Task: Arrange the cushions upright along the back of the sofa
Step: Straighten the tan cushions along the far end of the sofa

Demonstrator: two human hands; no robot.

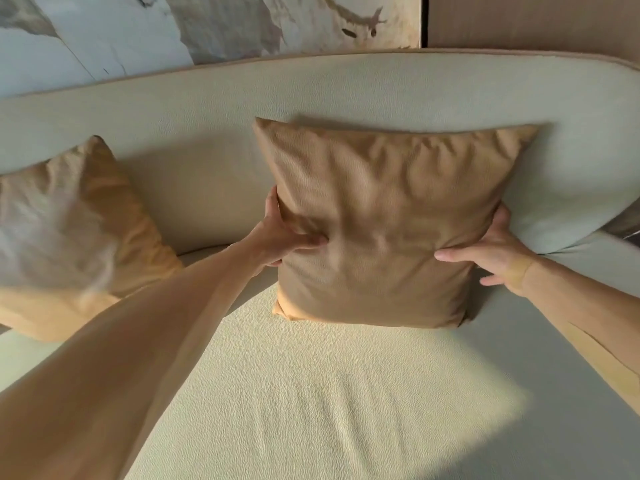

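Observation:
A tan square cushion stands upright against the cream sofa back, its lower edge on the seat. My left hand grips its left edge, thumb pressed into the front. On the cushion's right edge my right hand holds it, fingers on the front. A second tan cushion leans against the back at the far left, partly out of view.
The cream seat stretches wide in front of the cushions, lit by a patch of sunlight. A marbled wall panel rises behind the sofa. A dark object peeks in at the right edge.

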